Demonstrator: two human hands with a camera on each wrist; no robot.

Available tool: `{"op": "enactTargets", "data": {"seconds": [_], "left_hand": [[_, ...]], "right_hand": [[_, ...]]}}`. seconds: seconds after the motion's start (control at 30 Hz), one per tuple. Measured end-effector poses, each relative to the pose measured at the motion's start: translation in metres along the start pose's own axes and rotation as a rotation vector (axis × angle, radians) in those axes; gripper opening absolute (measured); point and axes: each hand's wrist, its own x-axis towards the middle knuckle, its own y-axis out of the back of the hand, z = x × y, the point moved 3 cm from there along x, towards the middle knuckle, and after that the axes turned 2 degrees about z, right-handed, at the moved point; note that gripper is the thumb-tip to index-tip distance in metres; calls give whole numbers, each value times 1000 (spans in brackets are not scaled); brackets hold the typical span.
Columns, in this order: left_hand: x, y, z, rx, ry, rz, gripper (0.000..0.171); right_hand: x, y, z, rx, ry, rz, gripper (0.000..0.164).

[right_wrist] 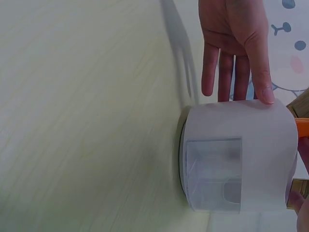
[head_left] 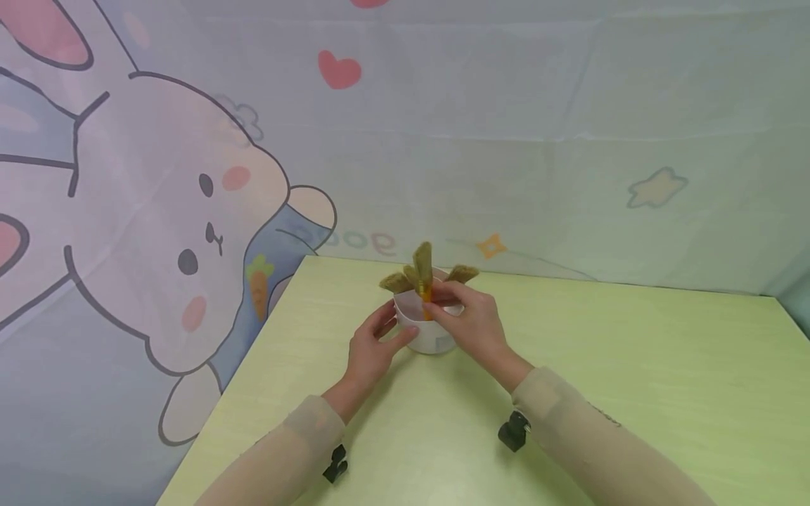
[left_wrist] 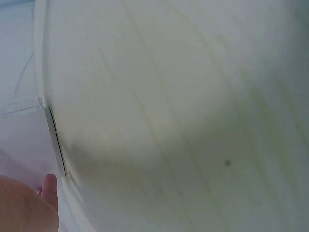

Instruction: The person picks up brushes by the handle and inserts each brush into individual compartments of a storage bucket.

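Note:
A white round container (head_left: 430, 341) with a clear window in its wall (right_wrist: 212, 176) stands on the table. My left hand (head_left: 372, 351) rests against its left side, thumb on the front wall; the right wrist view shows the left fingers (right_wrist: 224, 72) extended. Between thumb and fingertips my right hand (head_left: 471, 320) pinches the orange handle of a brush-like piece (head_left: 422, 267) with an olive, fan-shaped head pointing up. The handle's lower end is hidden by the container's front wall. Similar olive heads (head_left: 395, 282) lean out over the left and right of the rim.
The pale yellow-green table (head_left: 633, 372) extends around the container. Just behind its back edge hangs a printed cloth (head_left: 506, 140) with a rabbit drawing. A black wrist mount (head_left: 514, 431) hangs under the right sleeve, another (head_left: 336, 464) under the left.

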Motion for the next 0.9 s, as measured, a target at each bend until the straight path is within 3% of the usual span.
{"op": "enactTargets", "data": {"seconds": [0.47,0.9], "left_hand": [[0,1,-1,-4,32,-20,72],[0,1,0,-14,15,-33,71]], "right_hand": [[3,-4,4,-5,-27,12,32],[6,-3,7,19,-51,26,36]]}}
